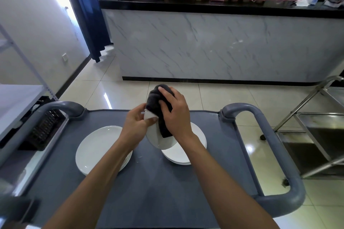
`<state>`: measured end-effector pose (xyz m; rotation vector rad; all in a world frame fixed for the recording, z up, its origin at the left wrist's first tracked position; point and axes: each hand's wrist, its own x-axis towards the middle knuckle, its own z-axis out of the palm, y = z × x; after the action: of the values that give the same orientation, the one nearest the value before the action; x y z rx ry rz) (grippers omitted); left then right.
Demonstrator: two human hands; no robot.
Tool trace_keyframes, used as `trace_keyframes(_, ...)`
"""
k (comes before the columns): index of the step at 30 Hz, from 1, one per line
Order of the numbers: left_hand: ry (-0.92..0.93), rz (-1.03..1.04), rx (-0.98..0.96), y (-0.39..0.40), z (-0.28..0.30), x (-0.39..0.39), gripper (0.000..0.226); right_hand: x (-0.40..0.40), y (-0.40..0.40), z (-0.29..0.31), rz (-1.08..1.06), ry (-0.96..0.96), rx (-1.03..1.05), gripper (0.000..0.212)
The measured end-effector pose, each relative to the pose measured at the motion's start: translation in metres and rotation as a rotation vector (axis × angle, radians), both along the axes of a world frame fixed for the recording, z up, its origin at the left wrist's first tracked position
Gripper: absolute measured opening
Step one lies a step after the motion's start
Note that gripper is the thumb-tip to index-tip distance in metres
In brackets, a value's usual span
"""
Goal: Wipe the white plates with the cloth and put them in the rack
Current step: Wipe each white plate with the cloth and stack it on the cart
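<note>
My left hand (136, 122) pinches the left rim of a white plate (155, 140), held tilted above the grey cart top (149, 182). My right hand (176, 113) grips a dark grey cloth (156, 102) and presses it against that plate, hiding its upper part. A stack of white plates (96, 150) lies on the cart at the left, partly under my left forearm. Another stack of white plates (181, 156) sits under the held plate at the right. A black dish rack (44, 128) stands on a shelf to the left of the cart.
The cart has grey loop handles at the far left (61, 107) and along the right side (264, 135). A metal trolley (320, 132) stands to the right. A marble-fronted bar counter (214, 46) crosses the room ahead, over a tiled floor.
</note>
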<state>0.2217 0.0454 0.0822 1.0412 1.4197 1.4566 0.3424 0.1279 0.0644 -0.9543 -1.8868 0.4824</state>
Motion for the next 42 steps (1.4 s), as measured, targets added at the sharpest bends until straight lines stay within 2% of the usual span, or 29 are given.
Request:
trace_keyframes(8,-0.217,0.014,-0.021,-0.004,-0.001,0.003,0.045,0.018,0.025,0.002,-0.097,0.081,-0.175,0.040)
trace_keyframes(15,-0.319,0.058,0.000,-0.001,0.005,-0.003,0.049,0.037,0.030,0.001,-0.141,0.195,-0.384,0.040)
trace_keyframes(19,-0.410,0.125,0.014,0.000,0.006,-0.011,0.040,0.044,0.026,0.001,-0.142,0.273,-0.463,0.042)
trace_keyframes(22,-0.491,0.177,0.046,0.002,0.008,-0.019,0.042,0.047,0.015,-0.001,-0.144,0.326,-0.483,0.043)
trace_keyframes(25,-0.556,0.218,0.080,0.006,0.011,-0.022,0.040,0.040,-0.001,-0.003,-0.147,0.318,-0.418,0.045)
trace_keyframes(33,-0.611,0.275,0.102,0.013,0.007,-0.017,0.039,0.004,-0.039,-0.016,-0.178,0.051,-0.036,0.044)
trace_keyframes(42,-0.545,0.298,0.061,0.008,-0.001,-0.020,0.038,-0.003,-0.054,-0.031,-0.084,-0.117,0.095,0.047)
